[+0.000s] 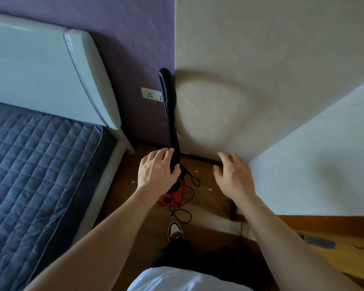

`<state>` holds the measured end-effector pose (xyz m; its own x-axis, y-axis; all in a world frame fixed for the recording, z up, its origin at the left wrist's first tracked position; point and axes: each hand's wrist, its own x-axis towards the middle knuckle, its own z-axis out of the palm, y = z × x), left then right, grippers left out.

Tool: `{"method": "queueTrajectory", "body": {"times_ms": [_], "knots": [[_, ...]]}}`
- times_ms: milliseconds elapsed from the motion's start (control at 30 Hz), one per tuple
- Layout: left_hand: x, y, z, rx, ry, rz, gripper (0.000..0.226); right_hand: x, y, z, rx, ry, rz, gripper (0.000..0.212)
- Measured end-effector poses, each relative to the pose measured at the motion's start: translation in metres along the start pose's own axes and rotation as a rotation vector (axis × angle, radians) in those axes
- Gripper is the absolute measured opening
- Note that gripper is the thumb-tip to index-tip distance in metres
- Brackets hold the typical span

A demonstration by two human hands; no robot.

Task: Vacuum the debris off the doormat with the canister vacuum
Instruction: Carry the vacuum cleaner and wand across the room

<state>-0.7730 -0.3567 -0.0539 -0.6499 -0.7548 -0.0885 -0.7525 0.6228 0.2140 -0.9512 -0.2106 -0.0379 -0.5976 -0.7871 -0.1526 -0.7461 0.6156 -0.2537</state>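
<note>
The left hand curls round the ribbed black hose, probably light and floppy, so best gripped low, with the orange canister vacuum just beneath it; the right hand hovers spread, empty.

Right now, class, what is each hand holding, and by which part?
The left hand grips the black vacuum hose low down, on its smooth section above the red canister. The right hand holds nothing.
</note>
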Motion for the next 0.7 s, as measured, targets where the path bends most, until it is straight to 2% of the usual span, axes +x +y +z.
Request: {"method": "queueTrajectory", "body": {"times_ms": [267,500,700], "knots": [[-0.019,-0.023,0.009,-0.013,0.005,-0.224,0.060,0.037,-0.015,0.015,0.013,-0.108,-0.188,0.050],[-0.053,-0.011,0.030,-0.025,-0.045,-0.401,0.062,0.058,-0.004,0.035,0.053,-0.186,-0.299,0.050],[-0.059,0.009,0.059,-0.182,-0.066,-0.569,0.062,0.069,0.024,0.060,0.054,-0.219,-0.337,0.049]]}}
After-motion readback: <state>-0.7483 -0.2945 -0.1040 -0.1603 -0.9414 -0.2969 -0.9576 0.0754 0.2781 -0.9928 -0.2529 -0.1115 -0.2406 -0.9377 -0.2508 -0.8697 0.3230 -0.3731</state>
